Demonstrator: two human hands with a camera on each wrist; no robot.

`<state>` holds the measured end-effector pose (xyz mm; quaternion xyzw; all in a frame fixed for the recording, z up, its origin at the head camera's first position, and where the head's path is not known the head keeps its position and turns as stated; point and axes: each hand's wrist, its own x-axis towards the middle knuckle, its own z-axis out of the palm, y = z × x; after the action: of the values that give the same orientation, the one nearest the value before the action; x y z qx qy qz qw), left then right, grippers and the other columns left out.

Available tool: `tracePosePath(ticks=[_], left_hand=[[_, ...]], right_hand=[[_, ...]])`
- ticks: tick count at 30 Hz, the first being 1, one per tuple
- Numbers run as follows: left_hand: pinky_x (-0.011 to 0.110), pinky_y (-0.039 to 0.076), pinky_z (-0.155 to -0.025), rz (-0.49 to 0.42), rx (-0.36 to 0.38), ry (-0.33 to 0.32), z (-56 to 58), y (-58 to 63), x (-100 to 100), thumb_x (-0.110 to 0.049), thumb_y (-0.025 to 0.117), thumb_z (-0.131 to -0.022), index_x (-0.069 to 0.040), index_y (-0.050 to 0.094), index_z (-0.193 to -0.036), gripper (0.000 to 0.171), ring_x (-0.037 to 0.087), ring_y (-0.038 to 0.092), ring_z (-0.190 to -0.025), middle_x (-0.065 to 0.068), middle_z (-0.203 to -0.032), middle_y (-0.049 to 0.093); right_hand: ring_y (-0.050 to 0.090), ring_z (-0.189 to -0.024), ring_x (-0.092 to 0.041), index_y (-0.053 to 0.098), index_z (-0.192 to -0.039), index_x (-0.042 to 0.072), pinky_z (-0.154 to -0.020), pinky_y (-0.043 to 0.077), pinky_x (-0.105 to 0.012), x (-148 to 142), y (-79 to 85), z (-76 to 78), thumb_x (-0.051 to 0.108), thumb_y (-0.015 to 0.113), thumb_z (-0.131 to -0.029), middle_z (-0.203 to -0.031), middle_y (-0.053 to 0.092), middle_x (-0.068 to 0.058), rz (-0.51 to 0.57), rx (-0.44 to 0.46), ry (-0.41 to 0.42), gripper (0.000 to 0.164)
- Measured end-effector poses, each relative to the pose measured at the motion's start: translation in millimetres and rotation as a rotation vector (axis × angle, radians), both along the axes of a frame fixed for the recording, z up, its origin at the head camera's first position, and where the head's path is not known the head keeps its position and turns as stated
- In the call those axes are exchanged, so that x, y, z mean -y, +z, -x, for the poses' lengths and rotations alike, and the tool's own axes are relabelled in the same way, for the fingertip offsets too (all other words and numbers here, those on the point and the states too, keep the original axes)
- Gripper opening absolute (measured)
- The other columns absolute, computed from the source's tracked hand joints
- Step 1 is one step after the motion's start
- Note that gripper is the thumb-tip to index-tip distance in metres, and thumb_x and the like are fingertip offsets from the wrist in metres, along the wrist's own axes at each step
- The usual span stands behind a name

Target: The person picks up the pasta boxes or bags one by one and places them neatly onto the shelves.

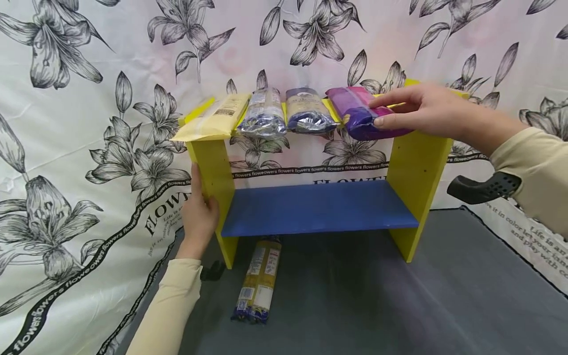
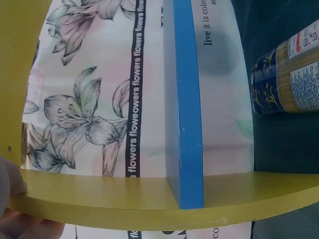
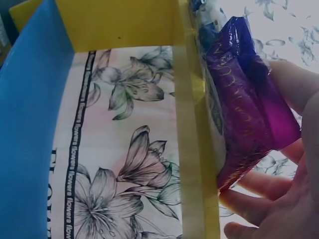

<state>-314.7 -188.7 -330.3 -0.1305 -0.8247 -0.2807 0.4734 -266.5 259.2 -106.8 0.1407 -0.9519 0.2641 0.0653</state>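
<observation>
A small shelf with yellow sides (image 1: 210,172) and a blue lower board (image 1: 319,207) stands on the dark table. My left hand (image 1: 199,217) grips the edge of its left side panel, thumb on one face and fingers on the other. At the right end of the top lies a shiny purple packet (image 1: 355,108), which my right hand (image 1: 426,111) holds between thumb and fingers. The right wrist view shows the packet (image 3: 244,109) against the yellow top edge. To its left on the top lie a blue-and-beige packet (image 1: 310,111), a silvery packet (image 1: 264,111) and a pale yellow packet (image 1: 219,116).
Beneath the blue board, towards the left, a long packet of spaghetti (image 1: 259,281) lies on the dark tabletop (image 1: 346,301). A white cloth (image 1: 111,197) printed with flowers hangs behind the shelf and along both sides.
</observation>
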Motion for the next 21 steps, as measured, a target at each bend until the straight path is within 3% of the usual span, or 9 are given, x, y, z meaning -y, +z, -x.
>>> tracePosePath(ticks=[4,11,17,21], left_hand=[[0.034,0.024,-0.048,0.014,-0.018,-0.007,0.2,0.7,0,0.007,0.051,-0.092,-0.022,0.011,-0.166,0.088,0.022,0.03,-0.042,0.022,-0.057,0.048],[0.034,0.024,-0.048,0.027,-0.051,-0.019,1.8,2.6,1,0.008,0.051,-0.092,-0.023,0.011,-0.166,0.09,0.02,0.028,-0.043,0.021,-0.057,0.047],[0.034,0.027,-0.047,0.003,-0.012,-0.015,-1.3,0.3,1,0.007,0.052,-0.092,-0.016,0.014,-0.165,0.085,0.024,0.034,-0.042,0.023,-0.059,0.049],[0.034,0.028,-0.047,0.002,-0.014,-0.021,-2.3,-0.9,0,0.008,0.051,-0.092,-0.013,0.015,-0.164,0.084,0.024,0.034,-0.042,0.022,-0.059,0.048]], right_hand=[[0.059,-0.117,-0.032,0.05,-0.153,0.027,-0.083,0.042,-0.033,0,-5.3,3.3,0.049,0.064,-0.095,-0.135,0.066,-0.02,0.021,-0.037,-0.004,0.064],[0.056,-0.125,-0.034,0.049,-0.153,0.027,-0.084,0.04,-0.035,8,-8.3,8.4,0.051,0.063,-0.095,-0.143,0.061,-0.021,0.068,-0.041,0.021,0.064],[0.061,-0.115,-0.027,0.053,-0.15,0.025,-0.076,0.047,-0.024,16,-9.9,15.3,0.05,0.064,-0.095,-0.139,0.063,-0.021,0.065,-0.075,0.043,0.062],[0.062,-0.115,-0.028,0.052,-0.152,0.025,-0.079,0.049,-0.028,15,-9.5,20.4,0.053,0.062,-0.096,-0.14,0.062,-0.022,0.05,-0.064,0.033,0.063]])
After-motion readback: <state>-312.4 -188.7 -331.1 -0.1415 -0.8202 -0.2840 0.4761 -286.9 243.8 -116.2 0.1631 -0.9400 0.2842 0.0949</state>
